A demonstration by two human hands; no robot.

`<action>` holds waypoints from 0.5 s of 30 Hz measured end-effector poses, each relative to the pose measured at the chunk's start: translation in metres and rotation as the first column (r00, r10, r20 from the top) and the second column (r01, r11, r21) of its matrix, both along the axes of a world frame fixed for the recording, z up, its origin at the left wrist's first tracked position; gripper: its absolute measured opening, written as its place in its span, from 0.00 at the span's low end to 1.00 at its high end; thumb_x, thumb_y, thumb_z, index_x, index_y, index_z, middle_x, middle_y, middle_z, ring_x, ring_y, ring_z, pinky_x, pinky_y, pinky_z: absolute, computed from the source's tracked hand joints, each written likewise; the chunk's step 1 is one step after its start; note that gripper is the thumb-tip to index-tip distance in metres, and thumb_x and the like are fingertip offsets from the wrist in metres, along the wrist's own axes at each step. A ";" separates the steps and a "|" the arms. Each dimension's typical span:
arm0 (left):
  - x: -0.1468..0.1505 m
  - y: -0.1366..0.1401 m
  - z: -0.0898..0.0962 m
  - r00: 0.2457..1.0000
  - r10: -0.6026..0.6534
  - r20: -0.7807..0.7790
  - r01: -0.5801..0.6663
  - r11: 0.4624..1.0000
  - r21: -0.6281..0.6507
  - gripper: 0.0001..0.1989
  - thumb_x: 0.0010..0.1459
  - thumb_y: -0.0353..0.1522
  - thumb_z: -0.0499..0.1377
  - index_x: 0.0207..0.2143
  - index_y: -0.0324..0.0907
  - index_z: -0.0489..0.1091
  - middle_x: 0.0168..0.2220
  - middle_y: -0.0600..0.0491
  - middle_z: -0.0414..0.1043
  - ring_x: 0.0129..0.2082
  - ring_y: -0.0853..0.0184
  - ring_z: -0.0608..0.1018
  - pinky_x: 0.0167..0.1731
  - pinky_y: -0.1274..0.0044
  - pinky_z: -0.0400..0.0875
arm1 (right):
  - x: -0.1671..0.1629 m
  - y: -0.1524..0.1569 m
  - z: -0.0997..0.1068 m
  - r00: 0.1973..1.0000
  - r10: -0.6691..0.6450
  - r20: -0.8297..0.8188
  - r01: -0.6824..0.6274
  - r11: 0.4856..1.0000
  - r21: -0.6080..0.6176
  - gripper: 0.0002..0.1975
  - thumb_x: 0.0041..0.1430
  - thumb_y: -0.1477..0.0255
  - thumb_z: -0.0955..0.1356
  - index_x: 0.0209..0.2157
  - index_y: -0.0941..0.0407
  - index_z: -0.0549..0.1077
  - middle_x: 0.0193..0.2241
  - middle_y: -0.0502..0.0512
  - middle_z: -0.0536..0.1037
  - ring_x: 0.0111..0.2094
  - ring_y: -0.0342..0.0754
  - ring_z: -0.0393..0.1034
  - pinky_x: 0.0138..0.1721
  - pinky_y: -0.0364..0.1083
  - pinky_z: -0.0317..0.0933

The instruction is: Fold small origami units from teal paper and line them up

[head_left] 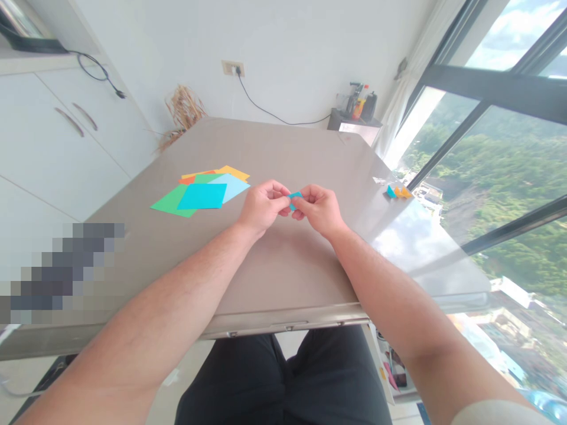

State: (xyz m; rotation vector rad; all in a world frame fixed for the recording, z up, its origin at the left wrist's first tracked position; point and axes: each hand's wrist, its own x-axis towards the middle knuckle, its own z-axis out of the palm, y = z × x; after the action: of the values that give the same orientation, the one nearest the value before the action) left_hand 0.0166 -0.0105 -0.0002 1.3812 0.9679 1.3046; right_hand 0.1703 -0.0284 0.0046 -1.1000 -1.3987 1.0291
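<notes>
A small folded piece of blue paper [295, 196] is pinched between my two hands, just above the middle of the table. My left hand [264, 205] grips its left edge with thumb and fingertips. From the other side, my right hand [316, 206] holds the right part between thumb and curled fingers. Much of the paper is covered by the fingers, so its exact fold cannot be made out. To the left of my hands lies a fanned pile of coloured paper, with a blue sheet [202, 196] on top of green sheets [167, 200], a light blue sheet [237, 186] and yellow-orange sheets [234, 172].
Small folded paper pieces, blue [390, 192] and orange [402, 193], stand at the right edge of the table [283, 147] near the window. Bottles [359, 103] stand on a small cabinet behind. Dried stalks [183, 112] rise at the far left corner.
</notes>
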 end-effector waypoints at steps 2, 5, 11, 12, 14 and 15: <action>0.001 0.000 0.001 0.998 0.029 0.056 -0.026 0.999 -0.039 0.07 0.43 0.28 0.65 0.28 0.41 0.71 0.21 0.57 0.73 0.21 0.70 0.75 0.26 0.76 0.72 | 0.001 0.001 -0.001 0.999 0.028 -0.030 -0.028 0.999 0.019 0.10 0.52 0.65 0.74 0.32 0.55 0.73 0.22 0.48 0.79 0.23 0.44 0.76 0.28 0.44 0.71; 0.002 0.000 0.004 0.992 0.035 0.121 -0.023 0.994 -0.102 0.09 0.41 0.28 0.66 0.28 0.41 0.71 0.21 0.56 0.74 0.22 0.69 0.76 0.27 0.75 0.73 | 0.002 0.001 -0.001 0.997 0.052 -0.059 -0.048 0.997 0.064 0.10 0.51 0.65 0.74 0.35 0.54 0.75 0.23 0.47 0.80 0.25 0.45 0.77 0.31 0.45 0.73; 0.002 -0.002 0.008 0.984 0.028 0.176 0.001 0.987 -0.161 0.10 0.40 0.27 0.66 0.28 0.41 0.70 0.22 0.56 0.74 0.24 0.68 0.77 0.29 0.74 0.74 | 0.003 0.001 -0.002 0.994 0.029 -0.103 -0.021 0.997 0.080 0.06 0.51 0.69 0.72 0.33 0.53 0.76 0.22 0.46 0.80 0.25 0.45 0.77 0.32 0.46 0.73; 0.002 -0.002 0.008 0.983 0.027 0.180 0.003 0.987 -0.163 0.10 0.40 0.27 0.66 0.28 0.41 0.70 0.22 0.56 0.74 0.24 0.68 0.78 0.29 0.74 0.74 | 0.003 0.001 -0.002 0.993 0.034 -0.112 -0.025 0.997 0.077 0.05 0.50 0.69 0.72 0.32 0.53 0.76 0.23 0.47 0.80 0.25 0.45 0.77 0.32 0.46 0.74; 0.002 -0.003 0.008 0.982 0.016 0.187 0.016 0.986 -0.166 0.10 0.40 0.26 0.65 0.27 0.41 0.69 0.21 0.57 0.73 0.24 0.68 0.78 0.30 0.74 0.75 | 0.004 0.001 -0.002 0.989 0.048 -0.139 -0.039 0.997 0.069 0.04 0.48 0.71 0.72 0.29 0.53 0.76 0.23 0.47 0.80 0.26 0.46 0.77 0.31 0.47 0.74; 0.002 -0.003 0.008 0.982 0.009 0.189 0.024 0.985 -0.171 0.09 0.39 0.26 0.65 0.27 0.41 0.69 0.21 0.57 0.73 0.24 0.67 0.78 0.30 0.73 0.75 | 0.005 0.001 -0.002 0.986 0.057 -0.155 -0.048 0.997 0.062 0.03 0.47 0.72 0.72 0.28 0.54 0.75 0.23 0.48 0.81 0.25 0.46 0.77 0.31 0.47 0.74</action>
State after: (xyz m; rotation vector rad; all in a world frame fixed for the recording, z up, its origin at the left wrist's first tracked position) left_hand 0.0183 -0.0133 0.0077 1.1066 0.9213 1.2894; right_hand 0.1750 -0.0277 0.0026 -0.9239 -1.3290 1.0819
